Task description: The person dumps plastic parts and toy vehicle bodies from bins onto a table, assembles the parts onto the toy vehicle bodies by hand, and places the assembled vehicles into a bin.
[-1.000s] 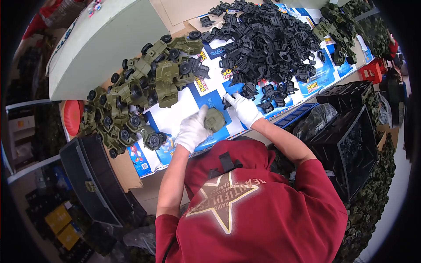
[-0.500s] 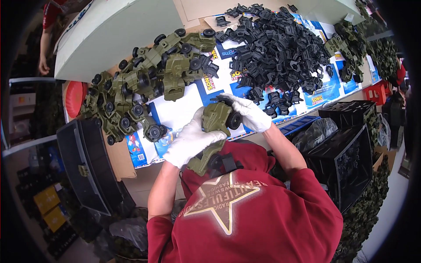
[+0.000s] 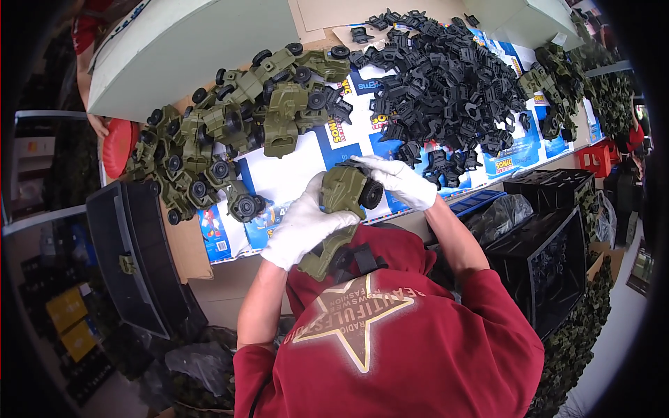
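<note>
A dark green toy army truck [image 3: 341, 189] with black wheels is held over the table's near edge, close to my chest. My left hand [image 3: 303, 226], in a white glove, is closed around its side and middle. My right hand [image 3: 403, 184], also gloved in white, presses its fingers at the truck's far end, above a black wheel. A dark plastic part shows under those fingertips, mostly hidden. The truck's rear [image 3: 324, 258] slants down against my red top.
Several green toy trucks [image 3: 282, 115] crowd the table's left side. A large heap of black plastic parts [image 3: 446, 83] covers the far middle. Black crates [image 3: 543, 265] stand at the right, another black crate [image 3: 129, 261] at the left. A co-worker's hand [image 3: 98, 125] is beside a red round object [image 3: 120, 148].
My right fingers have shifted slightly nearer, covering more of the dark part. The truck and my left hand stay nearly still. The co-worker's hand has moved right, to the red object.
</note>
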Action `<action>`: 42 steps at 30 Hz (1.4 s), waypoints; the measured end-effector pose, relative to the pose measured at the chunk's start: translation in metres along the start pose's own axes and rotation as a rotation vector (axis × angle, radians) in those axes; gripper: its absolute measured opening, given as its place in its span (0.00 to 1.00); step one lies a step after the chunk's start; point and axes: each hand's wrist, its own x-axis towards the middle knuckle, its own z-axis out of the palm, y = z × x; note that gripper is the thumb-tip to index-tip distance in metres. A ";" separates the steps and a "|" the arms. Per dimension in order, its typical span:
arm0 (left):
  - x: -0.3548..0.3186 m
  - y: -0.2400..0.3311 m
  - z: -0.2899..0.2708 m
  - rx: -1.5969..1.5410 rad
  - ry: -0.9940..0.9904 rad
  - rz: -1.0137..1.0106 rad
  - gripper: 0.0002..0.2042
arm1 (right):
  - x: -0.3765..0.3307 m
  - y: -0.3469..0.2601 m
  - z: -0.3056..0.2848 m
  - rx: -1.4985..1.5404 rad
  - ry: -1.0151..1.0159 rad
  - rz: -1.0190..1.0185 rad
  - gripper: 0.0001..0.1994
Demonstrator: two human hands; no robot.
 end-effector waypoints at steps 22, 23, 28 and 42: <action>0.024 -0.077 0.004 -0.450 0.407 0.876 0.56 | 0.053 -0.007 0.101 -0.757 0.196 -0.553 0.19; 0.022 -0.080 0.002 -0.280 0.469 0.885 0.55 | 0.053 -0.002 0.101 -0.707 0.217 -0.551 0.17; 0.010 -0.085 0.002 -0.292 0.540 0.819 0.52 | 0.053 0.007 0.111 -0.599 0.201 -0.470 0.16; -0.198 -0.055 -0.345 1.116 1.974 0.102 0.31 | 0.006 0.048 -0.049 -0.624 1.121 -0.111 0.12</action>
